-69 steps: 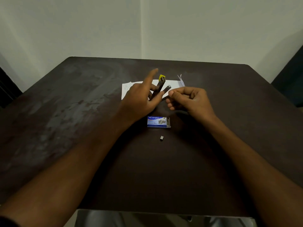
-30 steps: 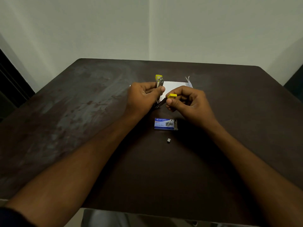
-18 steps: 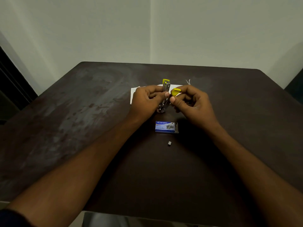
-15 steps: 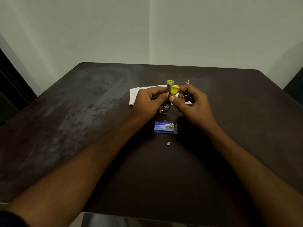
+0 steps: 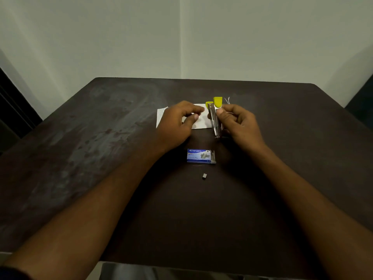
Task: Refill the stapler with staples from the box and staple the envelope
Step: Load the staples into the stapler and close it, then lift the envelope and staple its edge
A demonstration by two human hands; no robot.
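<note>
My right hand (image 5: 238, 124) grips the stapler (image 5: 215, 120), a metal body with yellow ends that it holds upright above the table. To its left, my left hand (image 5: 176, 124) hovers apart from the stapler with loosely curled fingers and nothing in them. The white envelope (image 5: 199, 123) lies flat on the table beneath both hands, and its left corner shows beyond my left hand. The blue staple box (image 5: 199, 156) lies nearer to me, its right end open. A small loose strip of staples (image 5: 204, 176) sits just in front of the box.
The dark table (image 5: 90, 148) stands in a corner between two pale walls. A thin white scrap (image 5: 228, 100) lies behind my right hand. Dark furniture stands past the left and right table edges.
Both hands held the stapler together a moment ago. Now my left hand has let go and moved left, and the stapler stays upright in my right hand alone.
</note>
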